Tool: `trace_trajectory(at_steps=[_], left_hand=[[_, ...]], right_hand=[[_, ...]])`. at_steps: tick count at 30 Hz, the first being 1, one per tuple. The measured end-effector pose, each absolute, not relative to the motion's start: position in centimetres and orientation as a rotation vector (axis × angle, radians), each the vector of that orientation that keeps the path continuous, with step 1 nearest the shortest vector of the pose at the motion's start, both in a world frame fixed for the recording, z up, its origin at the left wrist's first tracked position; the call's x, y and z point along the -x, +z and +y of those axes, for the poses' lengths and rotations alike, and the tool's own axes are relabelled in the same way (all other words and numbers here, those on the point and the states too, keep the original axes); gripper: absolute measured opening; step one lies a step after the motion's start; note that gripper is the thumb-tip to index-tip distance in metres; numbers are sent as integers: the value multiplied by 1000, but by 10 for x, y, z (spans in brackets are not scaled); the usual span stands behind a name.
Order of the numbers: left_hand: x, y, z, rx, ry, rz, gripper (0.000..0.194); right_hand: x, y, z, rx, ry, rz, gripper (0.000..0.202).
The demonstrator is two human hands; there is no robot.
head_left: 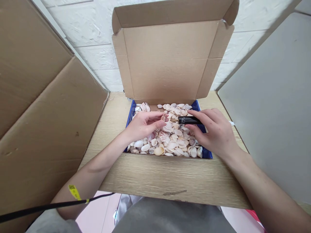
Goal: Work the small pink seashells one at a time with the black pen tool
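Note:
My left hand [145,124] pinches a small reddish-brown patterned seashell [164,117] between thumb and fingertips. Opposite it, my right hand [213,129] grips a mini hand drill [189,120], a black cylinder with a brass-coloured chuck that points left toward the shell. Whether the drill's tip touches the shell is too small to tell. Both hands are above a shallow cardboard box with blue side walls [207,153]. Loose seashells [173,144], mostly white and cream, fill much of it, with a red-striped scallop shell [164,136] among them.
The box's brown lid [167,58] stands raised against a white brick wall [85,29]. A tall cardboard panel [53,106] borders the left side, a grey panel [272,97] the right. A black cable [48,206] with a yellow tag crosses the lower left, before the wooden tabletop [170,174].

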State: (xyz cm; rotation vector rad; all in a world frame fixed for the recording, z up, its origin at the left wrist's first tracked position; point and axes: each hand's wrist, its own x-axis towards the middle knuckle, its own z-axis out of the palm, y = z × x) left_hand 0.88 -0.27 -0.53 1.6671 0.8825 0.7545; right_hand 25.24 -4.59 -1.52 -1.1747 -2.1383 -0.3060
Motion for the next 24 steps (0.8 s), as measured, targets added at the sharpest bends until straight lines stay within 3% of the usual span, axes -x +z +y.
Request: trace_trajectory(at_steps=[13,24], left_hand=[[-8,-2,-3,-1668,684,796,28],[-8,-4,-5,-1589,802,835,33]], right_hand=[[-251,-11,-46,1136,-351,-2051,26],[-250,-21,-49,1359,-95,-2075,22]])
